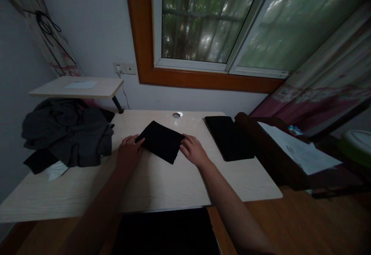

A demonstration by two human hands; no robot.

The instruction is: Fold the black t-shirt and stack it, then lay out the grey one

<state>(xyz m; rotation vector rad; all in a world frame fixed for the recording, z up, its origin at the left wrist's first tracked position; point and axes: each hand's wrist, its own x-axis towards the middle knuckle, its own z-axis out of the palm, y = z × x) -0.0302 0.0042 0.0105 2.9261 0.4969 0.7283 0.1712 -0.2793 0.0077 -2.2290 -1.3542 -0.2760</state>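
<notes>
A small folded black cloth point(160, 141) lies on the pale wooden table point(162, 185), a little behind its middle. My left hand point(129, 150) rests at the cloth's left corner, fingers curled and pinching its edge. My right hand point(193, 149) sits at the cloth's right edge, its fingers closed on the fabric. Both forearms reach in from the bottom of the view.
A heap of dark grey clothes point(68, 135) covers the table's left end, under a small raised shelf point(78, 86). A flat black folded item point(230, 137) lies at the right end. Beside the table stands a dark wooden piece with papers point(298, 152). A window fills the wall behind.
</notes>
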